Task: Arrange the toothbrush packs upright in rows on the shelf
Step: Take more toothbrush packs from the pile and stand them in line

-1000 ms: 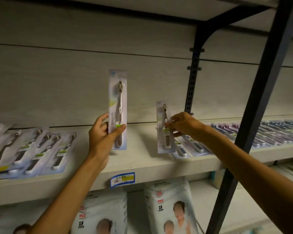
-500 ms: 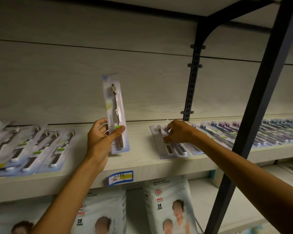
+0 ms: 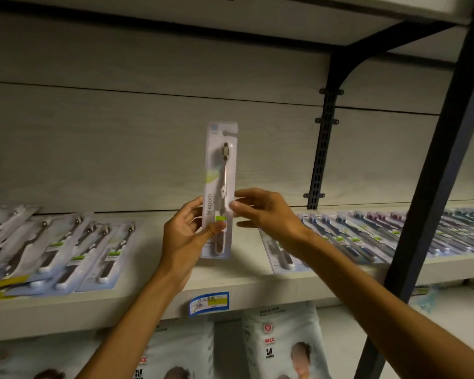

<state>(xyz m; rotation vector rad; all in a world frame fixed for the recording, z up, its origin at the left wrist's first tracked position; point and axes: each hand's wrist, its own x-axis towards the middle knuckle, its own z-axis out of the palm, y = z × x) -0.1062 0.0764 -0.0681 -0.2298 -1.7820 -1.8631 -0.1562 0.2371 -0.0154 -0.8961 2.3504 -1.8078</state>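
A pale toothbrush pack (image 3: 221,170) with a grey brush stands upright in the air above the white shelf (image 3: 246,280), in front of the back panel. My left hand (image 3: 186,239) grips its lower part, thumb across the front. My right hand (image 3: 266,212) is at the pack's right edge, thumb and fingertips touching it. Several packs lie flat in a fan on the left (image 3: 66,250). More packs lie flat in a long overlapping row on the right (image 3: 367,236).
A black upright post (image 3: 433,187) crosses the right foreground. A slotted black bracket (image 3: 323,149) runs down the back panel. A blue and yellow price tag (image 3: 210,302) hangs on the shelf's front edge. White packages (image 3: 282,343) stand on the shelf below.
My right hand has left the flat packs on the right and come left to the raised pack. The left hand has moved that pack rightward and straightened it.
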